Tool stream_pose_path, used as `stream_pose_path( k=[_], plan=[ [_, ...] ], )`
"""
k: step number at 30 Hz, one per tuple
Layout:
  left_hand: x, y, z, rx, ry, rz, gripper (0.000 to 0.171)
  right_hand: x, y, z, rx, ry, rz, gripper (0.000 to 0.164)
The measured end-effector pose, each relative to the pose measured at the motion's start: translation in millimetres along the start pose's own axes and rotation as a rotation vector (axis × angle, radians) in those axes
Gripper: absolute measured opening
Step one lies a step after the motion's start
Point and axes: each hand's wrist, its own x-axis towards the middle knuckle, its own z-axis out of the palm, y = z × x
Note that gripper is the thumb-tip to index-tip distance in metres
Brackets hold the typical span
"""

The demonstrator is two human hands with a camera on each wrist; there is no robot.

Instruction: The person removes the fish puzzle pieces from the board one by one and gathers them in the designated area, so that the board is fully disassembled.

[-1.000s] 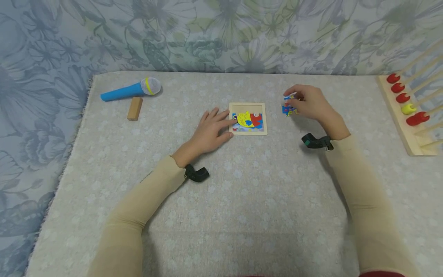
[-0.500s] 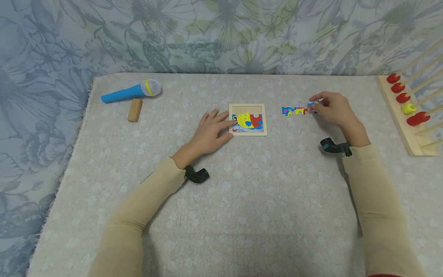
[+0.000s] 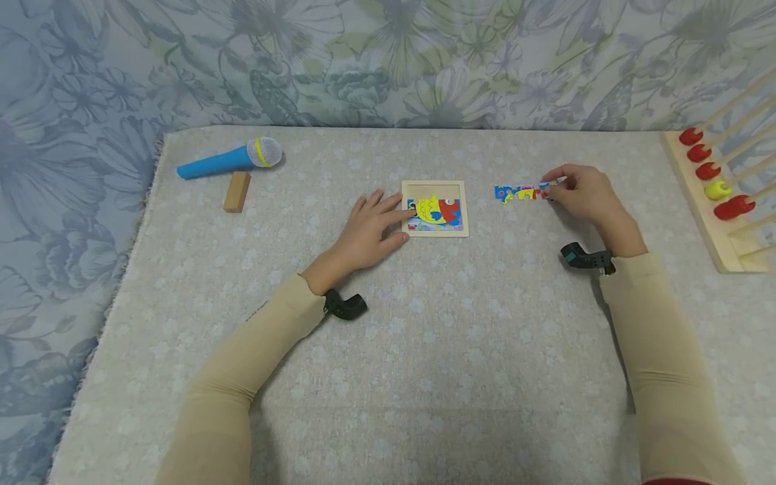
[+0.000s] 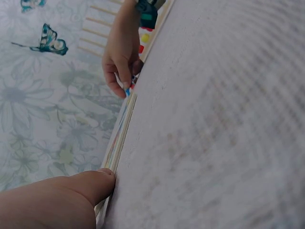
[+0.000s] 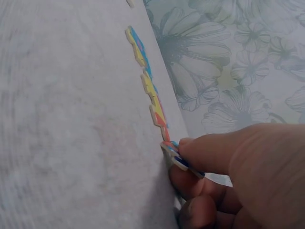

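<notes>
My left hand lies with its fingers spread at the left side of a wooden puzzle tray. Its index finger rests over the fish picture, and in the left wrist view the thumb touches the tray's edge. A gap of cloth separates the tray from a row of loose puzzle pieces on its right. At the right end of that row, my right hand pinches a puzzle piece between thumb and fingers. This piece is tilted and close against its neighbour; the fingers cover part of it.
A blue toy microphone and a wooden block lie at the back left. On the right stands a wooden bead frame with red and yellow beads. Behind the cloth-covered table rises a flowered wall.
From over the left of the row, my right hand has moved right with a pinched piece, uncovering the other pieces. Lately it has brought that piece closer to the row's end. The left hand stays put.
</notes>
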Motion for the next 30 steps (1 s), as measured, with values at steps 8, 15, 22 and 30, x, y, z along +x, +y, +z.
stream_pose_path(
  k=[8,15,22,30],
  plan=[
    [-0.4,0.4,-0.6,0.002,0.005,0.001,0.048,-3.0,-2.9,3.0,-0.039,-0.015,0.036,0.038],
    [-0.4,0.8,0.0,0.001,0.005,0.002,0.048,-3.0,-1.9,4.3,-0.067,-0.012,0.056,0.040],
    [1.1,-0.2,0.7,0.006,0.007,0.002,0.048,-3.6,0.4,4.3,-0.043,-0.006,0.043,0.038],
    [0.9,-0.5,-0.2,0.000,0.003,0.002,0.048,-2.5,0.8,5.8,-0.036,0.004,0.028,0.037]
  ],
)
